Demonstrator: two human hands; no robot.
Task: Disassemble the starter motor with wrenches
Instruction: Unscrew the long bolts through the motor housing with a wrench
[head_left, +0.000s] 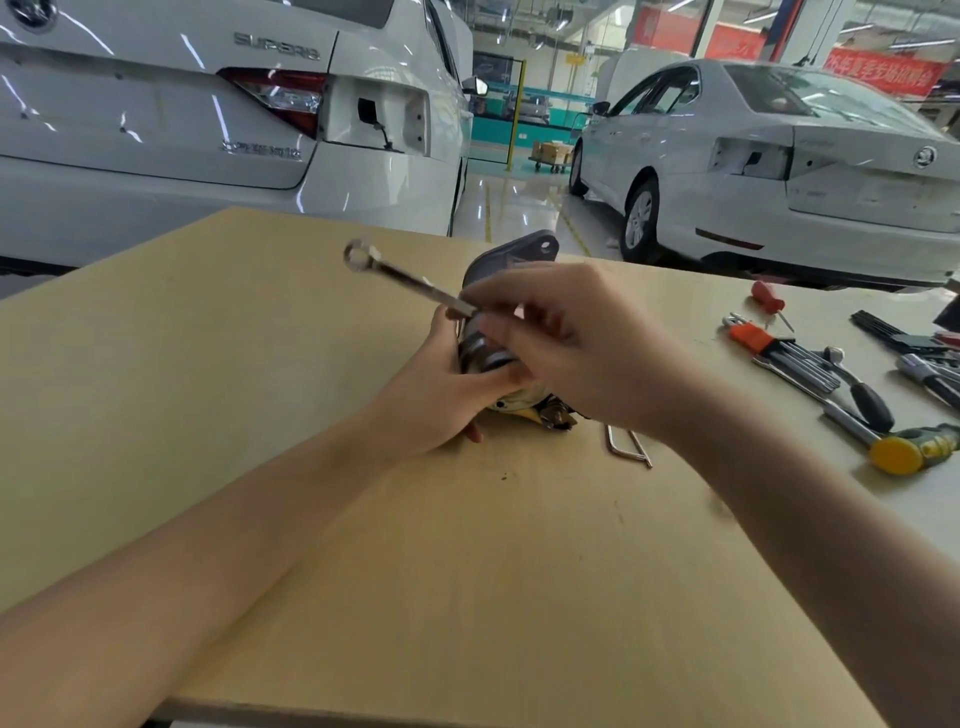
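Observation:
The starter motor (511, 258) lies on the wooden table (260, 415), its grey mounting flange pointing away from me and its terminal end towards me. My left hand (444, 384) grips the motor body from the left side. My right hand (561, 338) hovers over the motor and pinches a silver combination wrench (400, 278) by its near end. The wrench's ring end sticks up and to the left, above the table. Most of the motor body is hidden behind my two hands.
A bent hex key (626, 444) lies just right of the motor. Further right are a red-holder hex key set (779, 348), a ratchet handle (857, 389), a yellow-faced hammer (914, 449) and a red screwdriver (771, 299). Two white cars (208, 130) stand behind the table.

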